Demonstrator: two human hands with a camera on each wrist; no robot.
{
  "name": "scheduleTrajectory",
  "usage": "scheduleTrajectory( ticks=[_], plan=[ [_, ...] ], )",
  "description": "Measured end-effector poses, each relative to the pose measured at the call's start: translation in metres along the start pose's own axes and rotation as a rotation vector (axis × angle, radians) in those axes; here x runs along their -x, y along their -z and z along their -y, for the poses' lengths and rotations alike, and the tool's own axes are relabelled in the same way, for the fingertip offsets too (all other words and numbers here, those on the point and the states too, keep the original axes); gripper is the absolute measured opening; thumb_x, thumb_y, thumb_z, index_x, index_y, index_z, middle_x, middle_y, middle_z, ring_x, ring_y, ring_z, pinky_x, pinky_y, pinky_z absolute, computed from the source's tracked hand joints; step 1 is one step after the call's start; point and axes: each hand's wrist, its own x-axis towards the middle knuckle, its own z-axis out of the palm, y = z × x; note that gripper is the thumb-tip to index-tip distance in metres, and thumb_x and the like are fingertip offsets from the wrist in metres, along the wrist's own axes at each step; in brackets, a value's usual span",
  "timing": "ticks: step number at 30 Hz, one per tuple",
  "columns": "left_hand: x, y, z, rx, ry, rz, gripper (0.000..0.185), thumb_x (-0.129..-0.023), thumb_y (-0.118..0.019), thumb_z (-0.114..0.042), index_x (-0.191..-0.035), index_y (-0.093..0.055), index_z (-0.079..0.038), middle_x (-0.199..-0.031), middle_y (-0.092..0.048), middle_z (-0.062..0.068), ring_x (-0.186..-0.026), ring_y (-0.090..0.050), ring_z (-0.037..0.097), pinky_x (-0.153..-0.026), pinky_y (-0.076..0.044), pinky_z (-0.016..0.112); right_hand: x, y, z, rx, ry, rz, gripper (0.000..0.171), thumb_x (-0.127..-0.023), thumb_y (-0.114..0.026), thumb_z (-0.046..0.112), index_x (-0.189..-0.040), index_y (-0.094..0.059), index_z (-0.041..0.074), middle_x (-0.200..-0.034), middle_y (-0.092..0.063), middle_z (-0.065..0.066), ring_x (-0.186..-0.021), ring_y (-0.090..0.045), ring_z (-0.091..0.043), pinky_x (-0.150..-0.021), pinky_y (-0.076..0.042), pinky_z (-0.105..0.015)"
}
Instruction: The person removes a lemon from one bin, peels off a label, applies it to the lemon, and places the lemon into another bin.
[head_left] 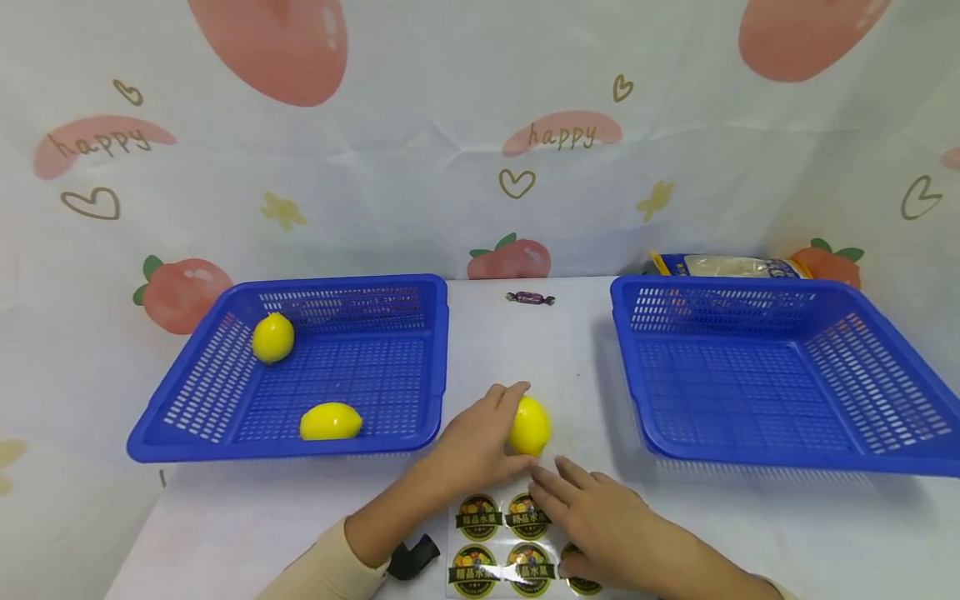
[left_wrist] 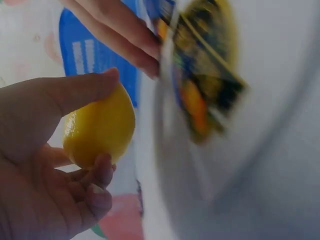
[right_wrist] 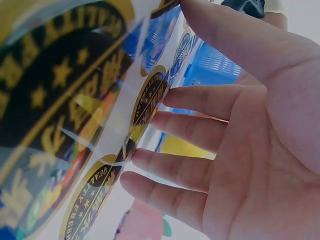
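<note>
A: Left hand (head_left: 468, 454)?
B: Thumb and fingers curled round a lemon (head_left: 529, 426), on the white table (head_left: 247, 517) between the two blue baskets, just beyond the sticker sheet (head_left: 510, 542).
A: Right hand (head_left: 607, 525)?
B: Fingers straight, lying flat on the sticker sheet's right part, at the near edge. Grasps nothing.
A: Baskets?
B: Left basket (head_left: 225, 417) holds two lemons, one far left (head_left: 273, 337), one near (head_left: 331, 422). Right basket (head_left: 862, 450) shows only its mesh floor.
</note>
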Motion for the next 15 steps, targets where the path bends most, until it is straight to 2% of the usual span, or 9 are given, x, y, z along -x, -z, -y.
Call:
scheduleTrajectory(
  ticks=[3, 6, 8, 10, 13, 15],
  plan=[
    [-0.002, -0.007, 0.011, 0.145, 0.084, 0.034, 0.100, -0.078, -0.087, -0.038, -0.155, -0.030, -0.008, -0.134, -0.052, 0.014, -0.110, -0.061, 0.025, -0.094, -0.052, 0.043, -0.001, 0.000, -0.001, -0.016, -0.001, 0.011, 0.084, -0.079, -0.080, 0.051, -0.146, -0.052, 0.009, -0.153, -0.044, -0.009, -0.135, -0.045, -0.038, -0.096, -0.050, -0.049],
    [-0.002, -0.012, 0.021, 0.268, 0.122, 0.011, 0.102, -0.077, -0.088, -0.032, -0.154, -0.028, -0.006, -0.139, -0.051, 0.016, -0.119, -0.058, 0.030, -0.098, -0.048, 0.049, -0.001, 0.003, -0.003, -0.034, 0.003, 0.019, 0.085, -0.079, -0.080, 0.051, -0.147, -0.051, 0.009, -0.153, -0.044, -0.008, -0.136, -0.044, -0.037, -0.097, -0.049, -0.051],
    [-0.001, -0.014, 0.027, 0.316, 0.116, -0.024, 0.100, -0.076, -0.088, -0.028, -0.152, -0.029, -0.002, -0.136, -0.053, 0.018, -0.113, -0.060, 0.029, -0.095, -0.049, 0.048, -0.002, 0.005, -0.004, -0.046, 0.007, 0.024, 0.084, -0.081, -0.079, 0.051, -0.148, -0.050, 0.009, -0.154, -0.043, -0.007, -0.136, -0.043, -0.036, -0.098, -0.048, -0.052],
    [0.000, -0.015, 0.031, 0.351, 0.105, -0.058, 0.096, -0.077, -0.087, -0.025, -0.150, -0.031, 0.001, -0.130, -0.055, 0.018, -0.102, -0.061, 0.025, -0.087, -0.051, 0.041, -0.001, 0.006, -0.006, -0.063, 0.005, 0.027, 0.084, -0.081, -0.079, 0.051, -0.148, -0.049, 0.010, -0.154, -0.042, -0.006, -0.137, -0.042, -0.036, -0.099, -0.047, -0.052],
    [0.000, -0.017, 0.035, 0.386, 0.081, -0.093, 0.089, -0.078, -0.084, -0.021, -0.147, -0.034, 0.003, -0.124, -0.054, 0.019, -0.085, -0.055, 0.018, -0.075, -0.049, 0.031, 0.000, 0.006, -0.009, -0.093, -0.006, 0.034, 0.083, -0.082, -0.079, 0.050, -0.149, -0.049, 0.010, -0.155, -0.042, -0.006, -0.138, -0.041, -0.034, -0.101, -0.045, -0.052],
    [0.000, -0.017, 0.036, 0.407, 0.071, -0.100, 0.087, -0.078, -0.081, -0.018, -0.148, -0.034, 0.004, -0.126, -0.052, 0.020, -0.083, -0.053, 0.015, -0.071, -0.048, 0.026, 0.001, 0.006, -0.012, -0.117, -0.012, 0.033, 0.082, -0.082, -0.080, 0.046, -0.148, -0.049, 0.009, -0.154, -0.043, -0.006, -0.138, -0.042, -0.034, -0.101, -0.045, -0.054]
  ],
)
